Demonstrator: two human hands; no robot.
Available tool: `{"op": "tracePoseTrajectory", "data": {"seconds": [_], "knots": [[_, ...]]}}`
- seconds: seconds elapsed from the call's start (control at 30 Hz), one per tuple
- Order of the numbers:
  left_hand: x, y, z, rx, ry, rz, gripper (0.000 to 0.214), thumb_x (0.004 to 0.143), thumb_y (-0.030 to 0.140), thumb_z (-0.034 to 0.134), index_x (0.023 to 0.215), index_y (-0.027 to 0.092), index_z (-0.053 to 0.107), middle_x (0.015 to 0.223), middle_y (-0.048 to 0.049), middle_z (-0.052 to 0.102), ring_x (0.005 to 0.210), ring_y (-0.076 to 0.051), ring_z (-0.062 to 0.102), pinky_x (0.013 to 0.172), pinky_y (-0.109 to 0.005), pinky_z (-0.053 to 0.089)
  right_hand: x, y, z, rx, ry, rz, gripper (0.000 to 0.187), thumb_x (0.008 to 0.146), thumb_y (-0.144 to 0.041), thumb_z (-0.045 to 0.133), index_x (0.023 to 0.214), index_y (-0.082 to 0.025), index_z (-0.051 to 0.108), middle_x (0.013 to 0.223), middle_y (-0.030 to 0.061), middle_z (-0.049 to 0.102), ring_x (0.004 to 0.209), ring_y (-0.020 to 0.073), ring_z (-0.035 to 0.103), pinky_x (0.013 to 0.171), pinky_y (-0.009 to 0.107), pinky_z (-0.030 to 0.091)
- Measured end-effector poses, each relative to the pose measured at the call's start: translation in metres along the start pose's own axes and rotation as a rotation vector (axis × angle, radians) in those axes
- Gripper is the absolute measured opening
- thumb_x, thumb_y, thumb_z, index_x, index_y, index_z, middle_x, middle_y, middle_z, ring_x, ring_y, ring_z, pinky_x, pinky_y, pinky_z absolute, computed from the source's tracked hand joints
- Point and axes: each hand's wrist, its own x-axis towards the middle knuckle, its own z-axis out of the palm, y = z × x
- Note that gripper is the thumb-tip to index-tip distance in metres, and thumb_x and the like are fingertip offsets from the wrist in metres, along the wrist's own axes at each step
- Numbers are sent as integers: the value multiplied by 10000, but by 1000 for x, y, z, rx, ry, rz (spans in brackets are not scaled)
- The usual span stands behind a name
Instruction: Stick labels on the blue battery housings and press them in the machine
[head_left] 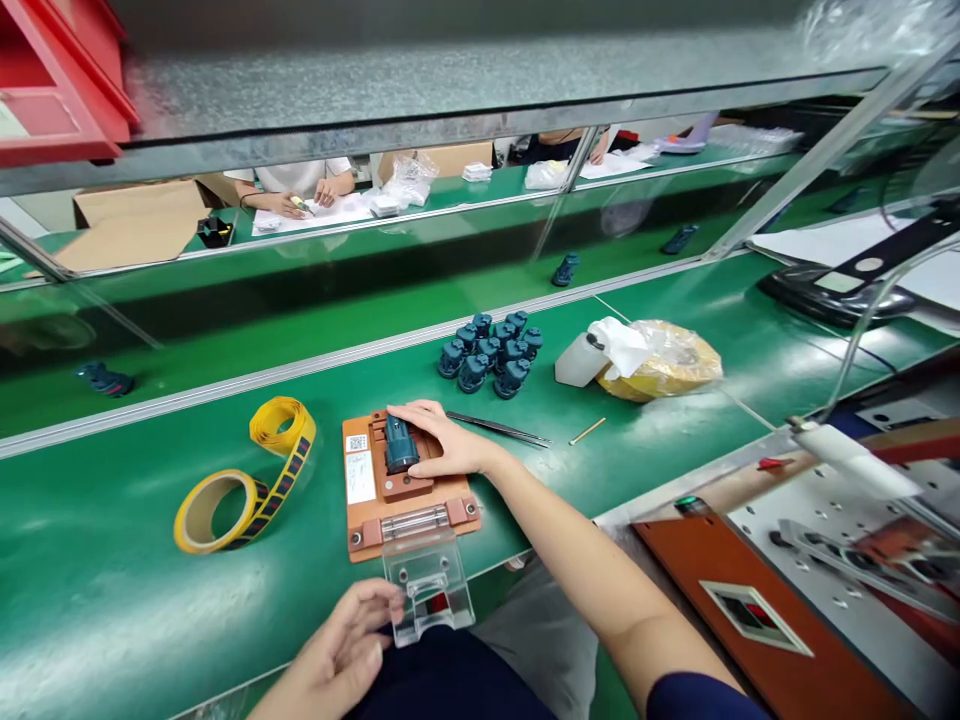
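Note:
A brown fixture block (pixel 367 510) lies on the green table near its front edge. A dark blue part (pixel 400 446) sits in the fixture's pocket. My right hand (pixel 442 445) rests on the fixture with fingers wrapped round that part. My left hand (pixel 341 655) is at the table's edge, its fingers touching the clear hinged cover (pixel 429 588) that hangs open from the fixture's front. A white label with a code square (pixel 358 466) is stuck on the fixture's left side.
Several dark blue parts (pixel 491 352) stand in a cluster behind the fixture. Tweezers (pixel 499 429) and a small stick (pixel 587 431) lie to the right. Yellow tape rolls (pixel 247 480) sit left. A white bottle (pixel 581 360) and a yellow bag (pixel 664 362) lie right. Another person's hands (pixel 300 200) work across the belt.

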Motion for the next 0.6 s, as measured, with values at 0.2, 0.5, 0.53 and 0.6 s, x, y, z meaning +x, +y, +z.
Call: {"op": "tracePoseTrajectory", "data": {"seconds": [0.2, 0.5, 0.53, 0.6], "knots": [[3, 31, 4, -237, -151, -55, 529, 881, 577, 660, 1283, 234, 660, 1229, -146, 689, 1186, -318, 633, 1075, -467, 429, -11, -9, 3, -392, 41, 45, 741, 965, -552, 580, 1598, -283, 305, 1690, 92, 198, 1530, 402, 118, 1215, 652, 143], [63, 113, 5, -554, 44, -43, 482, 1025, 461, 464, 1338, 118, 594, 1362, -201, 645, 1204, -294, 664, 1057, -417, 508, -88, 27, 5, -749, 741, 379, 315, 993, -360, 549, 1133, -149, 737, 1142, 163, 694, 1074, 342, 531, 929, 504, 477], [71, 115, 6, -534, 71, -68, 444, 1033, 422, 459, 1269, 87, 629, 1335, -210, 659, 1182, -279, 677, 1062, -397, 506, -96, 32, 7, -791, 753, 420, 330, 988, -367, 554, 1167, -146, 721, 1160, 168, 682, 1076, 350, 521, 905, 499, 476], [80, 115, 3, -443, 122, -102, 404, 1028, 386, 474, 1212, 72, 649, 1297, -216, 680, 1138, -263, 699, 1067, -386, 504, -108, 40, 11, -838, 753, 432, 343, 996, -369, 534, 1196, -147, 701, 1143, 159, 685, 1046, 342, 526, 866, 476, 472]]}}
